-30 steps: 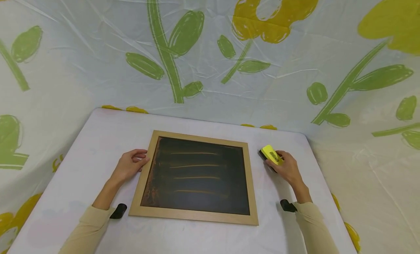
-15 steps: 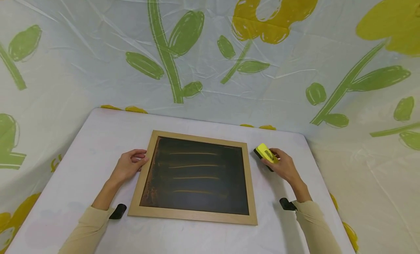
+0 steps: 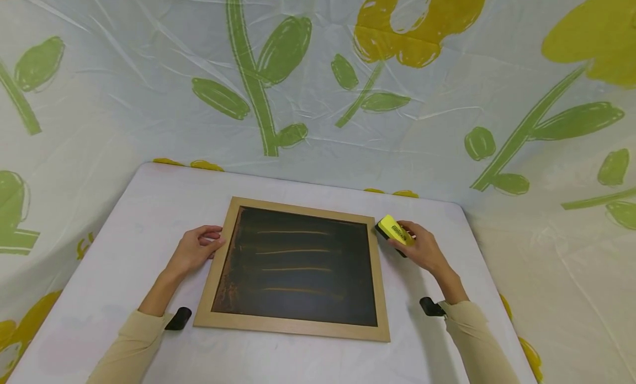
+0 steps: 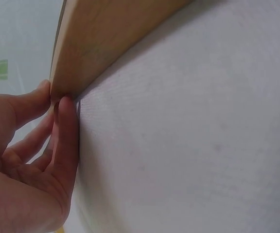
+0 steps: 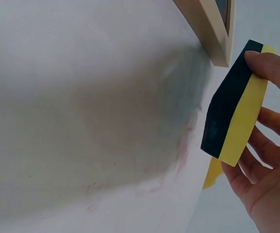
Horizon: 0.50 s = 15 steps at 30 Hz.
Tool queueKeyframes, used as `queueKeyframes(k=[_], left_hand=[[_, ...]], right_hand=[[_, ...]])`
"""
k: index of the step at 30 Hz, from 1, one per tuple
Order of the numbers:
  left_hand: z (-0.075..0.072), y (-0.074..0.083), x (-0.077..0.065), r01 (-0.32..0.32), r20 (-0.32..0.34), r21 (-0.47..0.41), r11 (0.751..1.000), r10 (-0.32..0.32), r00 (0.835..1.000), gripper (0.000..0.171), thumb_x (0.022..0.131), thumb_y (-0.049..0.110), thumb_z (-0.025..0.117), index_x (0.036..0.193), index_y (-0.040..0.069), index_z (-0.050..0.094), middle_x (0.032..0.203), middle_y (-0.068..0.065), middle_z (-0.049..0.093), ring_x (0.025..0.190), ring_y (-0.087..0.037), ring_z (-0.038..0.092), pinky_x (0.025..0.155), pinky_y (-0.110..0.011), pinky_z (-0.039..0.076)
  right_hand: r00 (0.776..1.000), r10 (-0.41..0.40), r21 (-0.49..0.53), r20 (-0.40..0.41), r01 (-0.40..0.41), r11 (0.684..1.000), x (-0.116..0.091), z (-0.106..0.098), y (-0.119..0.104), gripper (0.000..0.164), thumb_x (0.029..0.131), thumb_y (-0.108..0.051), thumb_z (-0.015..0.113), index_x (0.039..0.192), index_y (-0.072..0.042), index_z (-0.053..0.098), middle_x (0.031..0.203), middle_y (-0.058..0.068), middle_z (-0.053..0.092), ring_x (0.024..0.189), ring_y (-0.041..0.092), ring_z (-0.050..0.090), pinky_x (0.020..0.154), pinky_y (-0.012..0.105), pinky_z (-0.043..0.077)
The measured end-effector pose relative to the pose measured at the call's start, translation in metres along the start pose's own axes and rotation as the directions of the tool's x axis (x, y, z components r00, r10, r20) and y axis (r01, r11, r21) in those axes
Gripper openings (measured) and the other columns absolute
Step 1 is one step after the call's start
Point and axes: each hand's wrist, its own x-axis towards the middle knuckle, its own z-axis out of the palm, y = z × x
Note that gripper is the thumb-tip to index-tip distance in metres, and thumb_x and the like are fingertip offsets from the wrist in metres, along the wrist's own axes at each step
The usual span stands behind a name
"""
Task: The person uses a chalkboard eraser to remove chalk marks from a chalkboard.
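Observation:
A chalkboard (image 3: 298,273) in a light wooden frame lies on the white-covered table, with several thin yellowish chalk lines across its dark surface. At its left side my left hand (image 3: 196,251) pinches the frame edge; in the left wrist view the thumb and a fingertip meet at the wooden frame (image 4: 101,39). My right hand (image 3: 422,249) grips a board eraser (image 3: 396,229), yellow on top with a dark felt underside. The eraser is held above the table, its far end close beside the board's upper right corner. The right wrist view shows the eraser (image 5: 235,107) tilted, its felt pad exposed.
White cloth (image 3: 278,362) covers the table, with faint coloured smudges. A flower-printed curtain (image 3: 318,97) rises behind the table and along both sides. Black straps or mounts (image 3: 179,319) stick out at both wrists. A shadow falls on the table below the right forearm.
My right hand has carried the eraser leftward, from well right of the board to its upper right corner. The left hand and the board have stayed in place.

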Motion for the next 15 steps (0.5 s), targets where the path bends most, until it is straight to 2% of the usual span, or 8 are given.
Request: queueKeyframes(k=[15], left_hand=[[0.001, 0.007, -0.004, 0.003, -0.009, 0.006, 1.0, -0.003, 1.0, 0.037, 0.099, 0.005, 0.068, 0.13, -0.014, 0.059, 0.111, -0.029, 0.065, 0.088, -0.025, 0.068, 0.064, -0.023, 0.058]], right_hand=[[0.991, -0.132, 0.013, 0.035, 0.132, 0.991, 0.014, 0.011, -0.022, 0.063, 0.09, -0.02, 0.082, 0.142, 0.004, 0.055, 0.14, 0.027, 0.057, 0.128, 0.046, 0.053, 0.106, 0.063, 0.042]])
